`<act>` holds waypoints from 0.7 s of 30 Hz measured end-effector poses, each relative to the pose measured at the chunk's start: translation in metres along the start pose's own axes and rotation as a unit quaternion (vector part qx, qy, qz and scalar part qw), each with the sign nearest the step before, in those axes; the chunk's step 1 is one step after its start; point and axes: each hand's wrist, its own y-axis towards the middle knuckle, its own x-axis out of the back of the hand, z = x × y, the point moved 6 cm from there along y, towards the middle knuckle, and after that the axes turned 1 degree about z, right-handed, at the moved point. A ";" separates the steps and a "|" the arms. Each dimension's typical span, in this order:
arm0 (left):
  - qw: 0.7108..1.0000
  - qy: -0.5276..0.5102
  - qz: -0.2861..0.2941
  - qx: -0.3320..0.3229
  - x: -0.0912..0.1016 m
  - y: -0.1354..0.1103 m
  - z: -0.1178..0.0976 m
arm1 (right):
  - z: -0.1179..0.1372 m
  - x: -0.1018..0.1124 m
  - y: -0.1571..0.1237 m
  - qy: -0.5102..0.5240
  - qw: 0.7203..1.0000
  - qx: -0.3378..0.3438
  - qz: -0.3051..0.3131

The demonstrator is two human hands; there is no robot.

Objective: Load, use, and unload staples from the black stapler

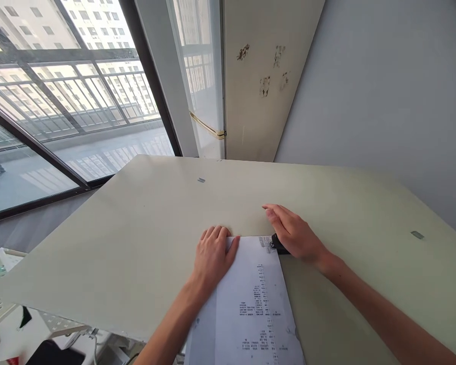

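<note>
Printed paper sheets (247, 289), lying together as a stack or folded booklet, rest on the table and run out of view at the bottom. My left hand (213, 252) lies flat over their upper left corner, fingers spread, with the thumb along the top sheet. At the upper right corner, a black stapler (278, 245) has its front end over the paper's edge. My right hand (298, 234) is on top of the stapler and covers most of it, with the palm side down and the fingers pointing left.
The pale table (144, 238) stretches out around the papers, with small grey patches (417, 234) on its top. Beyond it stand a glass sliding door, a refrigerator (266, 116) and a grey wall. At lower left, a white perforated rack (0, 294) holds assorted items beside cables.
</note>
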 end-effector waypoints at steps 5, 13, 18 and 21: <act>0.999 -0.031 -0.024 0.001 0.028 -0.020 0.013 | 0.000 0.015 -0.034 0.032 0.995 0.076 -0.052; 0.988 -0.112 -0.105 -0.024 0.086 -0.042 0.005 | 0.011 0.017 -0.097 0.094 0.988 0.113 -0.044; 0.977 -0.149 -0.146 -0.054 0.107 -0.037 -0.024 | 0.020 0.008 -0.120 0.147 0.982 0.107 0.041; 0.972 -0.152 -0.164 -0.075 0.112 -0.030 -0.039 | 0.017 0.007 -0.130 0.146 0.983 0.096 0.048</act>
